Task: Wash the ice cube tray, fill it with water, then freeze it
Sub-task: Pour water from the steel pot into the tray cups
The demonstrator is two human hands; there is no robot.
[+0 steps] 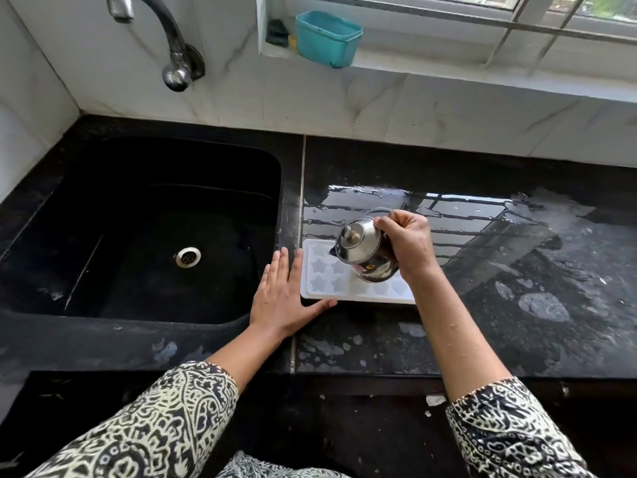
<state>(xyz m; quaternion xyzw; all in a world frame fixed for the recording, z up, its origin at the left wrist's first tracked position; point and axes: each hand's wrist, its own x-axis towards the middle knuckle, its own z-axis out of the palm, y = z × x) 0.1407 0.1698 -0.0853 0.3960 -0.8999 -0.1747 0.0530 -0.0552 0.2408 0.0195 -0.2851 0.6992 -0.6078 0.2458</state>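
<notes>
Right hand (408,244) grips steel kettle (365,255), tilted spout-down over white tray (322,282) on wet counter (517,305). Left hand (284,298) lies flat, fingers straight, against tray's left edge.

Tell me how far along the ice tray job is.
Washing looks done: the ice tray sits on the wet counter, out of the sink. Filling is in hand: the right hand tilts a steel kettle over the tray while the left hand lies flat against its corner. Finishing the fill and freezing remain; no freezer shows.
</notes>
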